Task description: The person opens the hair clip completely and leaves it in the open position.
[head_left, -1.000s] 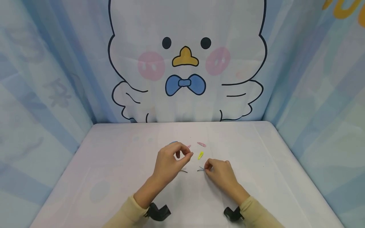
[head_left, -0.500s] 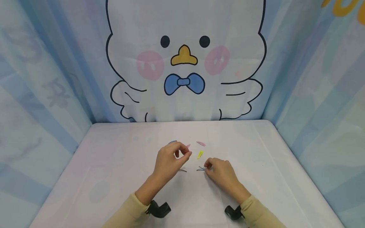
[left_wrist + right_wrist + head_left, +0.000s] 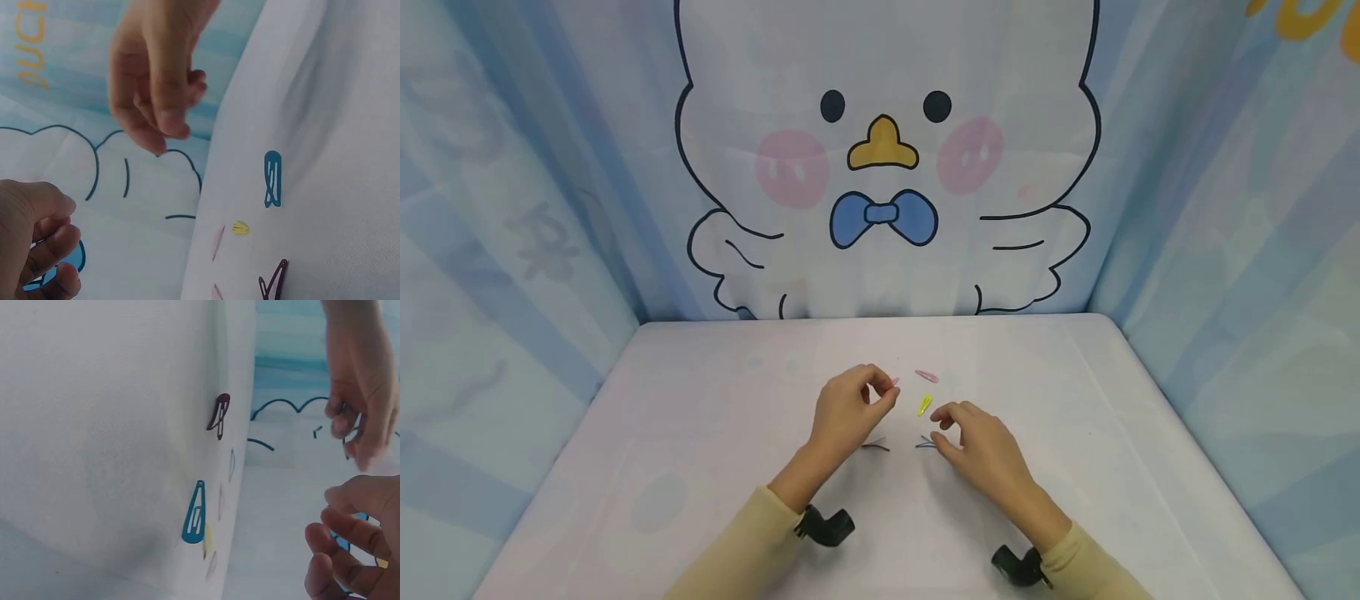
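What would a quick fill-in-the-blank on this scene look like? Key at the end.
1. In the head view, the middle clip, between the rightmost pink clip and the blue clip, is coloured ____.
2. There, the dark clip lies to the ____ of the blue clip.
3. The number of clips held by the right hand is ____.

Missing words: yellow; left; zero.

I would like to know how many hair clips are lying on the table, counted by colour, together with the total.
Blue clips: 2
Pink clips: 2
Yellow clip: 1
Dark reddish-brown clip: 1
Total: 6
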`<state>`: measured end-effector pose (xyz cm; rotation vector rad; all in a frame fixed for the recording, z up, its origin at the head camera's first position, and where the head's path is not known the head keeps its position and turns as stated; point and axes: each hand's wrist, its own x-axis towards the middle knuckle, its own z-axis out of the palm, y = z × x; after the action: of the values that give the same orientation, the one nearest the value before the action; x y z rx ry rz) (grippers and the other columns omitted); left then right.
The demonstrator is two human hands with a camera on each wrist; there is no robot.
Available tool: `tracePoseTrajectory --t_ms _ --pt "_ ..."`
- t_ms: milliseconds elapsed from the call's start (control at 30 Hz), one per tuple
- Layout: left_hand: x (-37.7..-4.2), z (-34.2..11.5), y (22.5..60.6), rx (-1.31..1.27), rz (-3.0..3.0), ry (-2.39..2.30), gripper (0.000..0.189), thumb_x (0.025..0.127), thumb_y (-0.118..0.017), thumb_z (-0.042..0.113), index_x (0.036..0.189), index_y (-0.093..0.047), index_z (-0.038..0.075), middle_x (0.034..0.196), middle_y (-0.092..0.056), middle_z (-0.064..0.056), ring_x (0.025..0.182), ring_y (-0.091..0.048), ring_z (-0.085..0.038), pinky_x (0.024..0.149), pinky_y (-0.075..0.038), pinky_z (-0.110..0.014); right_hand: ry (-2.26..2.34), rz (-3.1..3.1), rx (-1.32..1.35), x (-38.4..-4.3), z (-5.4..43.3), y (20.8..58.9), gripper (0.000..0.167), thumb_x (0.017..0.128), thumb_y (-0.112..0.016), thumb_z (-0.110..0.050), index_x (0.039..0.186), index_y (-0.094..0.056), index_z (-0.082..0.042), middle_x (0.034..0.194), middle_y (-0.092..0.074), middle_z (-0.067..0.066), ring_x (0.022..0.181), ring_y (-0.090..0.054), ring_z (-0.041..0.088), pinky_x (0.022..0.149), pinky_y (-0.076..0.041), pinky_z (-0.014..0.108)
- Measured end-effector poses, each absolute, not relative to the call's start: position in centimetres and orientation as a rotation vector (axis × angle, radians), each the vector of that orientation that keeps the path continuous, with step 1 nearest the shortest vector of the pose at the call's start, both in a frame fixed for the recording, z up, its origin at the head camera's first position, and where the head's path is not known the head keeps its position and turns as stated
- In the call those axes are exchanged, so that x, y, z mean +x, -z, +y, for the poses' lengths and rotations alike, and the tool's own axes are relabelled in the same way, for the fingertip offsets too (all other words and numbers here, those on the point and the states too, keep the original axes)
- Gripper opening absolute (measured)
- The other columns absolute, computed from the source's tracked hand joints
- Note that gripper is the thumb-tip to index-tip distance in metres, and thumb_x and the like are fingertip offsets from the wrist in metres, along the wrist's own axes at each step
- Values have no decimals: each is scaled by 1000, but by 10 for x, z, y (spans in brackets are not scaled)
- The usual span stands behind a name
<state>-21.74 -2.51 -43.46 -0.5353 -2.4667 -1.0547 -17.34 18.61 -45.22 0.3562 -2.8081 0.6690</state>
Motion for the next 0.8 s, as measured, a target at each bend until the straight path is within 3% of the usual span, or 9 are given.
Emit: tracePoseTrajectory --t_ms 300,800 --pt "-242 -15 454 -421 -2584 1093 10 94 -76 25 88 -71 19 82 -68 8 67 -51 -8 61 -43 -23 -726 -2669 412 -156 180 421 12 91 -78 -17 103 -75 -18 88 -71 -11 67 -54 11 63 -43 23" --pt "-268 -5 488 -261 -2814 1138 11 94 -74 21 87 -67 17 78 -64 5 68 -56 -11 62 -46 -28 -741 -2341 632 -112 170 372 17 87 -79 -11 97 -75 -23 87 -71 -19 68 -47 -1 66 -41 22"
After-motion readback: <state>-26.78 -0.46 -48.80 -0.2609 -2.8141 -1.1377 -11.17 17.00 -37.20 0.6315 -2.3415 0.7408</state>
